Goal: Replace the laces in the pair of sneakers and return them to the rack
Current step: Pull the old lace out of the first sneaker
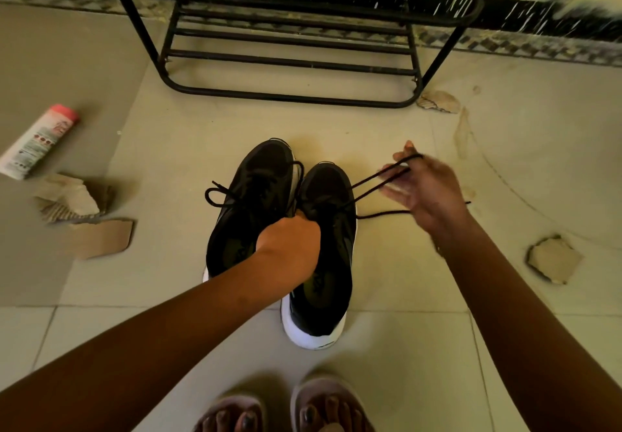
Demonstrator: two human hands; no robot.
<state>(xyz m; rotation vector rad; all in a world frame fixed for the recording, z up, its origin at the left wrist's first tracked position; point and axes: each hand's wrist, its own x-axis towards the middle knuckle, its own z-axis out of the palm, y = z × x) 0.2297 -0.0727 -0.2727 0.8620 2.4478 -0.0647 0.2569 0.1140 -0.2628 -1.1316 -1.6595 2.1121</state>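
Sneakers (266,169) mid-floor, rack (289,61) at 12. Left hand (289,246) fingers curled, gripping both collars. Right hand (427,192) at 3, blurry, hooks taut lace (370,177) loop. Guessing unlacing step; next needs steady pull-out.

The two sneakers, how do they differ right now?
The left sneaker has its lace in slack loops on the upper; the right sneaker has its lace drawn out sideways, in the right hand. The left sneaker sits nearer the rack; the right sneaker's white heel lies closer to the camera. Both are black with white soles, toes toward the rack; the left hand grips where they meet.
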